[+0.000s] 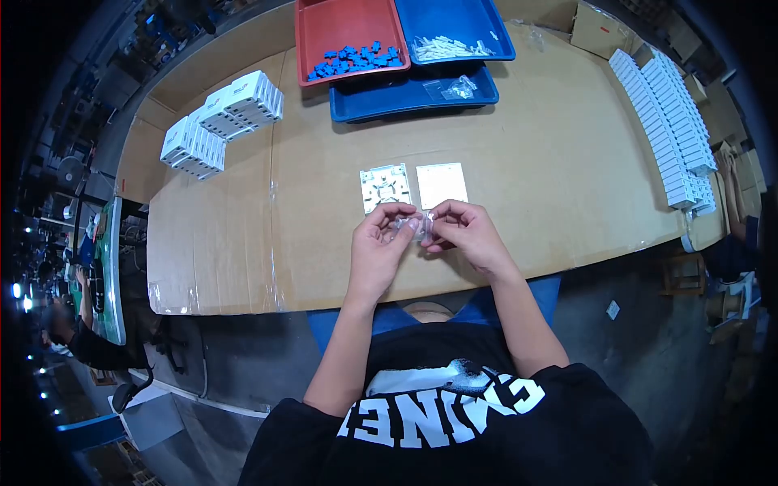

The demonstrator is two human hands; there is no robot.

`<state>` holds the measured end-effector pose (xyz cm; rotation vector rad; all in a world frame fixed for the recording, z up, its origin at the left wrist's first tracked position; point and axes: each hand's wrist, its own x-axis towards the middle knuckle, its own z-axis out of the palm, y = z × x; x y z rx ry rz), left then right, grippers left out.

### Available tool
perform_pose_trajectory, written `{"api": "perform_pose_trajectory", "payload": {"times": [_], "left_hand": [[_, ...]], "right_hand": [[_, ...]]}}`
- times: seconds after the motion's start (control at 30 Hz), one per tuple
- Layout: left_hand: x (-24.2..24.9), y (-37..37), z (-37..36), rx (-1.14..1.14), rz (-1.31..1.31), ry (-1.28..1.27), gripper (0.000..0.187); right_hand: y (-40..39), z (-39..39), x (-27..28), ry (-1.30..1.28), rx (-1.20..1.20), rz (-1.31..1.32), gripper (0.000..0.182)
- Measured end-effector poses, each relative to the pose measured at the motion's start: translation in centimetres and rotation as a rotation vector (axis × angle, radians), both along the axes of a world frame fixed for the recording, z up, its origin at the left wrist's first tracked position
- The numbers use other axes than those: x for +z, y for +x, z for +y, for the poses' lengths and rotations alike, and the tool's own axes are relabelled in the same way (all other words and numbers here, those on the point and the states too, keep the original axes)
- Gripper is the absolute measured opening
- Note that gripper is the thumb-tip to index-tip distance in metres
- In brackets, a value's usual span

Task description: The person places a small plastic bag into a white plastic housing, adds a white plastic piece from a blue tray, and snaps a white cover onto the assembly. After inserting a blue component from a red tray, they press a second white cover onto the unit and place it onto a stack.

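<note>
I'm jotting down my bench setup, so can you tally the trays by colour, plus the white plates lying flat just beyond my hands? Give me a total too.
Red tray: 1
Blue trays: 2
White plates: 2
Total: 5

Dim, vignetted corners; strong fisheye curvature throughout.

The cardboard-covered table [535, 162] bears white stacks [235, 105] toward ten o'clock, white rows [668, 130] toward two, and trays [369, 104] at twelve. Centrally, an open-patterned plate [385, 188] lies beside a plain plate [442, 185].
</note>
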<state>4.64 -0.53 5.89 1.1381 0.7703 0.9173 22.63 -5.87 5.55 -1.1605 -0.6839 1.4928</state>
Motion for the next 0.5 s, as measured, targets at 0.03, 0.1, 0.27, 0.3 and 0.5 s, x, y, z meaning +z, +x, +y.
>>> {"api": "perform_pose_trajectory", "payload": {"times": [0.03,0.1,0.27,0.3,0.5], "left_hand": [[0.0,-0.1,0.0,-0.005,-0.022,0.017,0.02],[-0.5,-0.3,0.2,0.04,0.037,0.045,0.02],[0.3,-1.6,0.9,0.185,0.409,0.301,0.03],[1.2,-1.5,0.9,0.218,0.514,0.541,0.036],[2.7,-0.7,0.1,0.014,0.714,0.969,0.057]], "right_hand": [[0.0,-0.1,-0.1,0.0,-0.002,-0.001,0.008],[0.2,0.0,-0.2,0.001,-0.015,-0.002,0.008],[0.4,0.1,-0.6,0.04,-0.007,-0.037,0.01],[0.3,0.1,-0.6,0.034,-0.039,-0.05,0.012],[0.2,0.0,-0.6,0.098,0.027,-0.212,0.017]]}}
